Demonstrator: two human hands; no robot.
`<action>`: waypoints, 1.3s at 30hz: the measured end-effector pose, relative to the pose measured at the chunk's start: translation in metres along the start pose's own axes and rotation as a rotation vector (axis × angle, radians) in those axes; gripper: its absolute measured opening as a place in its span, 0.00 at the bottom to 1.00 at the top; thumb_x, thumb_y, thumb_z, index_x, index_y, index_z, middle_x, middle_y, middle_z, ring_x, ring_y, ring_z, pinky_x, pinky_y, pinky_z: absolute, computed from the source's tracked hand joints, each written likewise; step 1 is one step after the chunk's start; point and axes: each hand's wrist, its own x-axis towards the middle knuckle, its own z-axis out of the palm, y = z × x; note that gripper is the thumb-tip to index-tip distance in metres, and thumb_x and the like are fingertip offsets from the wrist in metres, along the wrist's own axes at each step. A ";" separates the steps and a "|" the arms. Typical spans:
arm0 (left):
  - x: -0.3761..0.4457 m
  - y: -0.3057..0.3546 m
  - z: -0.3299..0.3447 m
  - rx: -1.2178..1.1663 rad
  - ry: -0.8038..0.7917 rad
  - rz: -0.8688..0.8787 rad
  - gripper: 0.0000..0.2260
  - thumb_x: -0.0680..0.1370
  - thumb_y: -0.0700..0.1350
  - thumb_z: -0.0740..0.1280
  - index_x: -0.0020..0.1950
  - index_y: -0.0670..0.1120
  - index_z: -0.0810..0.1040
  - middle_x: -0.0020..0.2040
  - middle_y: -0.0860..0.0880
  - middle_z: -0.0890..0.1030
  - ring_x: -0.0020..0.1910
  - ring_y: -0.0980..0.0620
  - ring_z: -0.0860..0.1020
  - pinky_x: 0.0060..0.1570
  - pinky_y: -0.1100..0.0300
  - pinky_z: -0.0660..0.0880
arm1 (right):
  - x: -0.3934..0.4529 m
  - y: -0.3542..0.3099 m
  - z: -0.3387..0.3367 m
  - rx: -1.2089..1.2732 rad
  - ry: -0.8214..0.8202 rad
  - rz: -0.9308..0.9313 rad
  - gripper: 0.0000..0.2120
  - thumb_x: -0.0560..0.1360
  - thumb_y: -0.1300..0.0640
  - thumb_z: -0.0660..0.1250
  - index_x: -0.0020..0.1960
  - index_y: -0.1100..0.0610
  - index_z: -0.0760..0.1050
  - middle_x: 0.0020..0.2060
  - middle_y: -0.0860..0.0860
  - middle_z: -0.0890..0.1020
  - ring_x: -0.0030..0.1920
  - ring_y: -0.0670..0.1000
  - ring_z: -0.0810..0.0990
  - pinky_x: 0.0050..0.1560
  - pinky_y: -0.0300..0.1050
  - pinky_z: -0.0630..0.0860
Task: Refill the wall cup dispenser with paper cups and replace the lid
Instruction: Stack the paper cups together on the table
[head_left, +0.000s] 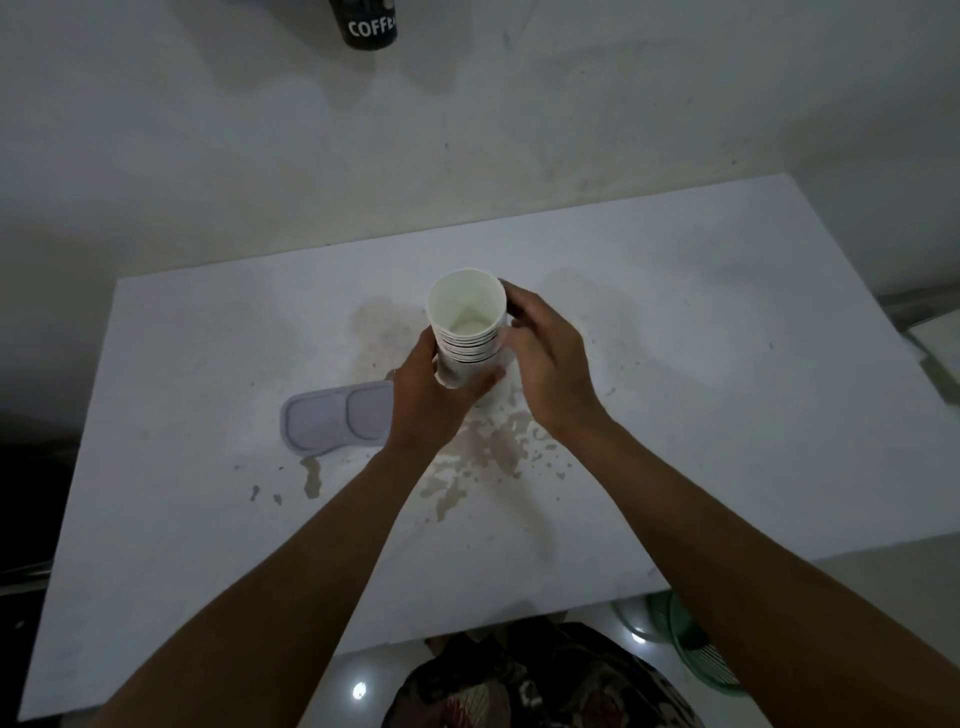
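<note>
A stack of several nested white paper cups stands upright above the middle of the white table, mouth up. My left hand wraps the lower part of the stack from the left. My right hand grips its right side near the rims. A pale grey lid with two round recesses lies flat on the table just left of my left wrist. At the top edge, against the wall, shows the bottom of a black cup printed "COFFE", hanging from the dispenser; the dispenser itself is out of view.
Brownish stains mark the table under and before my hands. The stained wall rises behind the table. A green fan guard stands on the floor at the lower right, beyond the table's near edge.
</note>
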 end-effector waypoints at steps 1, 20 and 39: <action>-0.001 -0.001 0.002 0.019 -0.009 -0.001 0.35 0.67 0.56 0.78 0.70 0.51 0.70 0.63 0.55 0.79 0.60 0.55 0.78 0.60 0.56 0.77 | -0.001 0.000 0.002 -0.043 -0.052 -0.032 0.25 0.77 0.50 0.64 0.73 0.55 0.69 0.70 0.50 0.75 0.68 0.45 0.73 0.66 0.38 0.73; 0.014 0.012 -0.039 0.012 -0.125 0.140 0.30 0.70 0.42 0.71 0.71 0.44 0.70 0.68 0.50 0.76 0.67 0.51 0.75 0.66 0.50 0.74 | 0.004 0.053 0.015 -0.154 -0.194 0.164 0.35 0.66 0.48 0.80 0.68 0.50 0.70 0.56 0.40 0.79 0.52 0.37 0.78 0.49 0.26 0.73; 0.008 -0.024 0.023 -0.047 -0.083 -0.105 0.31 0.68 0.45 0.79 0.68 0.47 0.72 0.59 0.56 0.81 0.60 0.53 0.79 0.57 0.56 0.78 | 0.003 0.045 -0.004 -0.134 -0.205 0.085 0.43 0.70 0.52 0.77 0.78 0.50 0.59 0.73 0.44 0.69 0.69 0.40 0.68 0.66 0.33 0.69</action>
